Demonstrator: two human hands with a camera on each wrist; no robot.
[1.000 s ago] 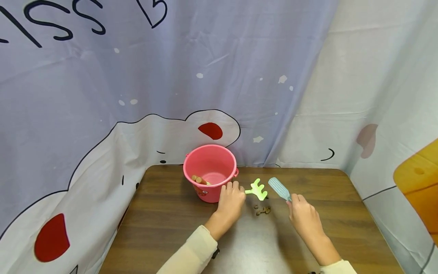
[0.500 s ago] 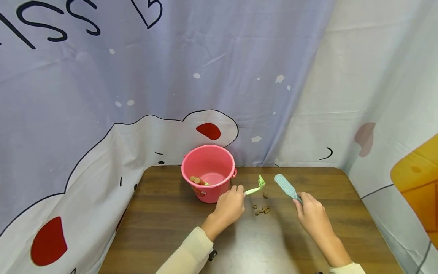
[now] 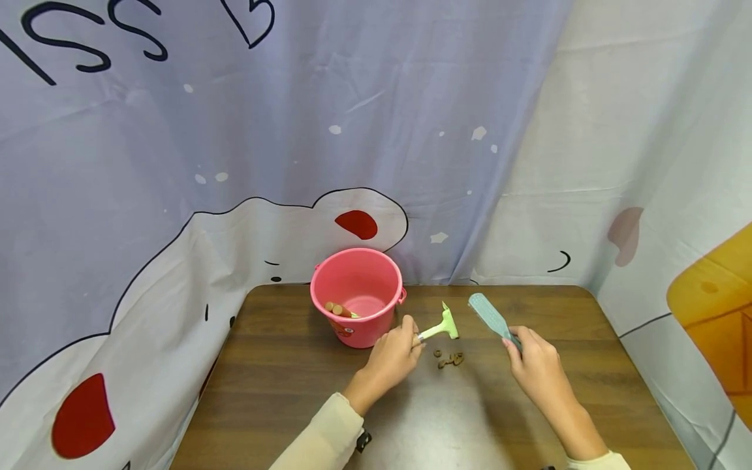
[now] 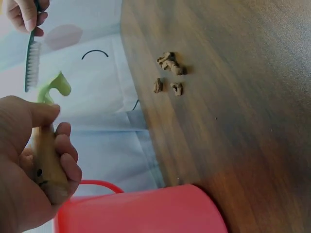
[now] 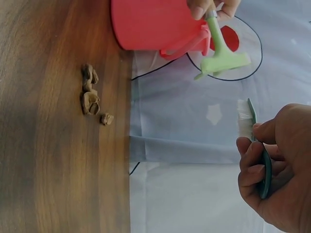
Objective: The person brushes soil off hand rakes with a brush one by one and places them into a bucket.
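My left hand (image 3: 390, 356) grips the wooden handle (image 4: 48, 162) of a small hand rake, its light green head (image 3: 448, 324) pointing right, raised above the table. In my right hand (image 3: 537, 365) is a teal brush (image 3: 490, 316), held by its handle; white bristles (image 5: 244, 119) show along one side in the right wrist view. Between and in front of the two tools, several small curled brown lumps (image 3: 457, 358) lie on the wood. Left of the rake stands a pink bucket (image 3: 364, 334), close behind my left hand.
Inside the bucket, wooden handle ends (image 3: 337, 309) lean at the left wall. The brown table (image 3: 282, 378) ends at the back against a printed curtain (image 3: 352, 130). An orange-yellow shape (image 3: 717, 307) shows at the far right.
The green rake head has turned in my left hand, from tines spread broadly toward the head camera, through edge-on, to a slant. My right hand and the brush have shifted slightly right.
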